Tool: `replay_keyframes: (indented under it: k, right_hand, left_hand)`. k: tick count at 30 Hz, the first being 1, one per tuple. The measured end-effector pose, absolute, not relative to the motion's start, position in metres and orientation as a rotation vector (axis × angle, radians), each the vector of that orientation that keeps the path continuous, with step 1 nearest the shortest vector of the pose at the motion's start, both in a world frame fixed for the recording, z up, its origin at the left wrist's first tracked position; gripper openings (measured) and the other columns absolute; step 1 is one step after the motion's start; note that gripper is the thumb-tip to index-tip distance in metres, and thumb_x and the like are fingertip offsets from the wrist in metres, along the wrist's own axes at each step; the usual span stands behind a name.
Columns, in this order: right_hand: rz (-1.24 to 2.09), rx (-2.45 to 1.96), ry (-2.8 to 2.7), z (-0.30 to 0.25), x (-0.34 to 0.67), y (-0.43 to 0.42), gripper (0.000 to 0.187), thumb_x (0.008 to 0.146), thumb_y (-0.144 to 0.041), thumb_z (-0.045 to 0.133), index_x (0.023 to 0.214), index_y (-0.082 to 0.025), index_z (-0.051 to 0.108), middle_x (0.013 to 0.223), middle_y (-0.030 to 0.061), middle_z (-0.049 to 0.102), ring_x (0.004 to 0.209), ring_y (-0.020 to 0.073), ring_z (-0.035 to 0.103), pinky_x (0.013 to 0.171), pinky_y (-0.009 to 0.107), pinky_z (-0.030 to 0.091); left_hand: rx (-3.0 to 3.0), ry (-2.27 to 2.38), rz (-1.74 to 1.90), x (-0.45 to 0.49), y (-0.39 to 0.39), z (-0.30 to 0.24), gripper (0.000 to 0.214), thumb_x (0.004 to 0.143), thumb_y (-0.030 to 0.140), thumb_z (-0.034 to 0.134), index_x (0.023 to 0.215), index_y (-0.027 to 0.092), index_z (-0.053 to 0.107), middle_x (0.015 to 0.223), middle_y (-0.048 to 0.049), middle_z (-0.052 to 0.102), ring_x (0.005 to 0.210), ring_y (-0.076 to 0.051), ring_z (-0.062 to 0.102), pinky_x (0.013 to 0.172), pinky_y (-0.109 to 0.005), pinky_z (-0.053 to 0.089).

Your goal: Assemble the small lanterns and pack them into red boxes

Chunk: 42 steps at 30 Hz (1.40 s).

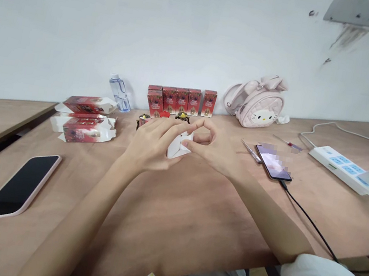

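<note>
Between my two hands, above the middle of the table, is a small cardboard box [176, 149] with its white flaps facing me. My left hand [151, 141] wraps round its left side, fingers over the top. From the right, my right hand [213, 145] pinches a flap with thumb and forefinger. Just behind the hands stand small ornaments with yellow tops, one [183, 117] at the centre and another [144, 117] partly hidden by my left hand. Several upright red printed boxes [176, 100] line the wall.
Flattened red cartons [86, 128] and a clear bottle [120, 93] lie left. A pink-edged phone [20, 187] is near front left. Rightward are a pink bag [260, 106], a charging phone [274, 163], screwdrivers [251, 151] and a power strip [343, 168] with cables.
</note>
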State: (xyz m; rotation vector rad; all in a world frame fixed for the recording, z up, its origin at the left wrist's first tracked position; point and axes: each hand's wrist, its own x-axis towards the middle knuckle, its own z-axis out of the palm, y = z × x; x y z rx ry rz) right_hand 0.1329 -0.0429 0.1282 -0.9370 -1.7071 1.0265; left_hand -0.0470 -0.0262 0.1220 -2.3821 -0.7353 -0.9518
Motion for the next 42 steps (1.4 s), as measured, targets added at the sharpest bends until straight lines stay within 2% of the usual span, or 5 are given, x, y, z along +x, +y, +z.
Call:
replay_keyframes:
  k: [10,15,21,36,42]
  right_hand:
    - [0.925,-0.97,-1.695,0.122,0.129,-0.04,0.02,0.073,-0.023,0.061,0.087,-0.025,0.048,0.058,-0.007,0.056,0.056,0.013,0.058,0.05,0.024,0.04]
    - [0.877,-0.996,-1.698,0.12,0.127,-0.039,0.021,0.072,-0.026,0.065,0.087,-0.025,0.049,0.064,-0.0047,0.06,0.061,0.0151,0.061,0.056,0.028,0.045]
    - [0.885,-0.948,-1.649,0.122,0.126,-0.04,0.044,0.07,-0.026,0.068,0.107,-0.027,0.045,0.084,-0.002,0.063,0.069,0.0162,0.064,0.061,0.029,0.048]
    - [0.903,-0.948,-1.71,0.118,0.133,-0.031,0.028,0.074,-0.026,0.063,0.1,-0.025,0.054,0.087,-0.0009,0.065,0.069,0.0148,0.064,0.062,0.03,0.051]
    - [0.975,-0.906,-1.708,0.116,0.135,-0.026,0.029,0.074,-0.026,0.063,0.101,-0.024,0.054,0.082,-0.0017,0.064,0.068,0.0137,0.063,0.062,0.028,0.051]
  left_hand:
    - [-2.345,-0.748,-0.939,-0.044,-0.026,0.118,0.047,0.081,0.038,0.053,0.123,0.02,0.045,0.107,-0.0095,0.066,0.095,-0.025,0.064,0.081,-0.036,0.049]
    - [-2.366,-0.787,-0.926,-0.043,-0.026,0.116,0.047,0.081,0.036,0.053,0.124,0.021,0.044,0.107,-0.0096,0.066,0.094,-0.025,0.064,0.081,-0.037,0.049]
    - [-2.371,-0.801,-0.929,-0.042,-0.027,0.117,0.044,0.08,0.038,0.054,0.12,0.02,0.046,0.109,-0.0106,0.065,0.097,-0.027,0.063,0.082,-0.039,0.049]
    - [-2.595,-0.892,-0.937,-0.049,-0.024,0.121,0.061,0.079,0.045,0.059,0.129,0.019,0.035,0.122,-0.0134,0.058,0.108,-0.027,0.059,0.087,-0.04,0.047]
    - [-2.548,-0.934,-0.922,-0.053,-0.019,0.119,0.054,0.077,0.048,0.06,0.118,0.018,0.045,0.104,-0.01,0.066,0.091,-0.025,0.065,0.073,-0.033,0.049]
